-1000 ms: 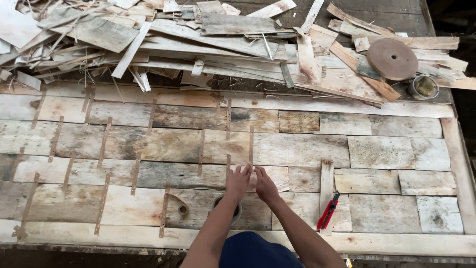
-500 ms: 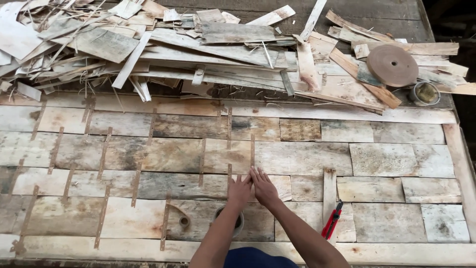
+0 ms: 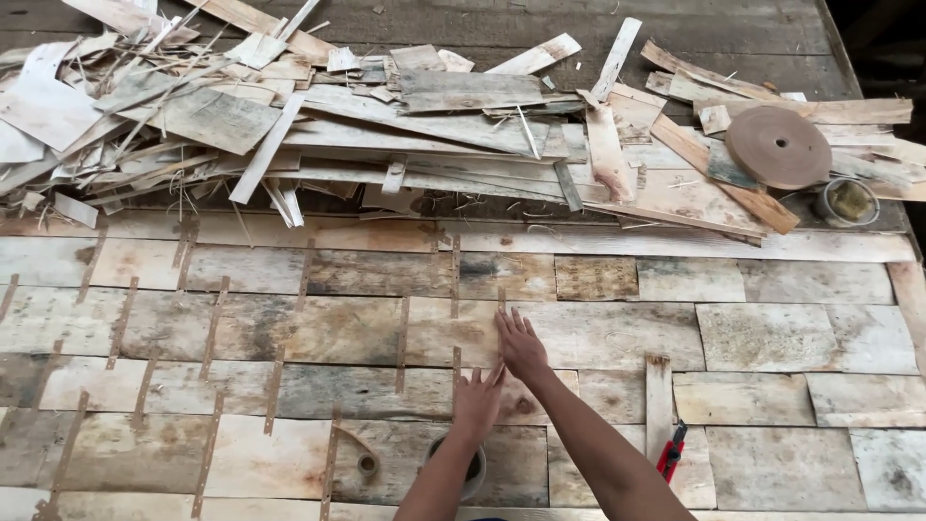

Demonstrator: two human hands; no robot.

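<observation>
A broad wooden worktop (image 3: 675, 39) of dark weathered planks fills the room below the person. Across its near half lies a large sheet of pale, stained veneer pieces (image 3: 289, 328) fitted edge to edge like brickwork, the seams crossed by short strips of brown tape (image 3: 402, 342). Beyond it, along the far side, sits a loose heap of thin grey and tan wood offcuts (image 3: 405, 125). On the right end of that heap rests a flat round roll of brown tape (image 3: 777, 147), and just beside it a small round tin (image 3: 848, 201).

Both hands lie flat on the veneer sheet near the middle of its front part. The left hand (image 3: 478, 403) has its fingers spread and pressed down, its grip open and holding nothing. The right hand (image 3: 522, 342) sits just beyond it, also open and empty, palm down on a seam. The two hands nearly touch.

Near the right forearm, a small red-handled cutter (image 3: 671, 452) lies on the veneer beside a narrow upright strip.
</observation>
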